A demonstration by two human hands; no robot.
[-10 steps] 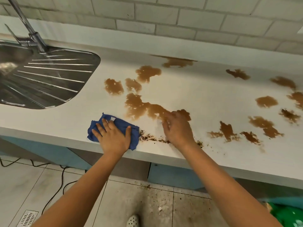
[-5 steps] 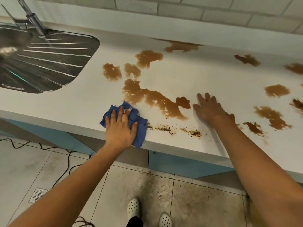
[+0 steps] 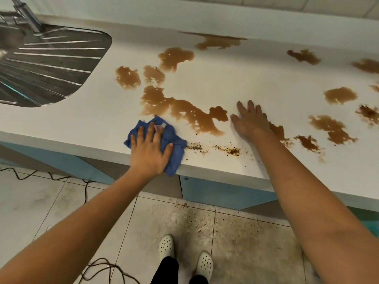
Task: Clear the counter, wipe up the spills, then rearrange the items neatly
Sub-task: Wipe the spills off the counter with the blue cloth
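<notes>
My left grip (image 3: 150, 153) lies flat, pressing the cloth (image 3: 174, 144) at lower centre; right hand (image 3: 251, 120) open, empty. I'd sweep firmly through the spill (image 3: 184, 111) on the counter (image 3: 61, 119).

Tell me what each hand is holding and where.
The left hand presses flat on top of the blue cloth; no closed grip. The right hand rests open on the counter, holding nothing.
</notes>
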